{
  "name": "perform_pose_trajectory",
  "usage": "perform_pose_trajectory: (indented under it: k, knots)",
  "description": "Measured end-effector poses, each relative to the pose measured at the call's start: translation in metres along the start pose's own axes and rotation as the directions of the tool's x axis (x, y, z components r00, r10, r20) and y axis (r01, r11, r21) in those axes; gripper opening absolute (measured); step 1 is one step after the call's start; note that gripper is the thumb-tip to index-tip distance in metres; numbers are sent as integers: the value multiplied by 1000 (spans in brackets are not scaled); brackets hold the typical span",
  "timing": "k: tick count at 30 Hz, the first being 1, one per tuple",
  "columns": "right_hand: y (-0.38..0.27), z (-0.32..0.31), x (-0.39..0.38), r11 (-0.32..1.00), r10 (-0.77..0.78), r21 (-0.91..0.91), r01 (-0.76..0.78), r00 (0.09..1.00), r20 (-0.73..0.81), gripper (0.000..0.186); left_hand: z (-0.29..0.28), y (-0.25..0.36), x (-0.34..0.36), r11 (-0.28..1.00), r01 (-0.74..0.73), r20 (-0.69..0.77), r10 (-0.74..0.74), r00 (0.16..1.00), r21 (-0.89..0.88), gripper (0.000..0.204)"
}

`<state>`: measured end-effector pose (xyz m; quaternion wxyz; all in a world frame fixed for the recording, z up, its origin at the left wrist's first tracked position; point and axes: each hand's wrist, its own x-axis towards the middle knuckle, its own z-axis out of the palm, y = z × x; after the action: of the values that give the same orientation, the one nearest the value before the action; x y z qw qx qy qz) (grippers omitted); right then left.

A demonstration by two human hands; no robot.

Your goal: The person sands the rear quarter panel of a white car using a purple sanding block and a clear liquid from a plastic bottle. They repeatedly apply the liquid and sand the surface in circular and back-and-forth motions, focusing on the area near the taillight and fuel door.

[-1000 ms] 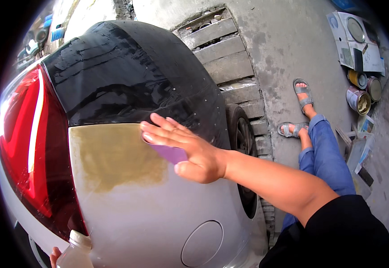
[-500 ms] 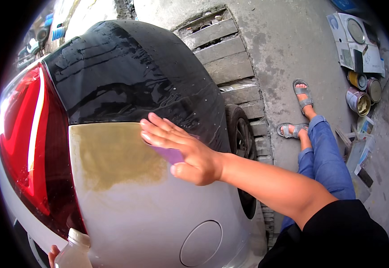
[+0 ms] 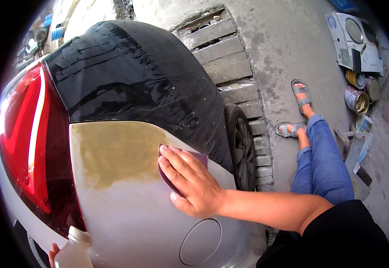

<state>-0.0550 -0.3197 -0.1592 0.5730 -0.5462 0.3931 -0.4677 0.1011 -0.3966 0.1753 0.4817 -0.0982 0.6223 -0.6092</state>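
My right hand (image 3: 196,187) lies over a piece of purple sandpaper (image 3: 200,157), with its fingers pressing it flat on the silver car panel (image 3: 127,223). The sheet sits just right of a dull olive-brown patch (image 3: 118,152) on the paint; its edges show past the fingertips and behind the knuckles. At the lower left, my left hand (image 3: 52,255) holds a whitish plastic bottle (image 3: 73,254) with a pale cap. Only a few of that hand's fingers show, and the rest is hidden by the bottle and the picture edge.
Left of the panel is a red tail light (image 3: 24,134); beyond it, a wet black bumper (image 3: 123,76). A round fuel flap (image 3: 200,242) lies below my right hand. A wheel (image 3: 240,147) stands beside slatted floor covers (image 3: 225,56). Cans (image 3: 357,100) and a box (image 3: 359,49) sit at right.
My right hand and the sandpaper have slid down and to the right, off the patch's upper right corner, which now shows. The left hand and bottle have barely moved.
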Motion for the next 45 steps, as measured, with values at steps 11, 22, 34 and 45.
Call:
perform_pose_trajectory:
  k: [11,22,34,45]
  knots:
    - [-2,1,20,990,-21,134,31,997,-75,70,33,-5,-38,844,229,138,-185,973,-485,36]
    - [-4,0,42,995,91,60,-83,987,-135,70,-44,-22,71,873,300,595,-14,804,-385,23]
    - [-17,10,53,992,104,81,-96,988,-114,75,31,-9,-15,902,43,-179,-132,975,-429,30]
    - [-18,8,29,996,-10,86,15,999,-51,78,29,-5,-44,-118,240,267,-330,906,-963,77]
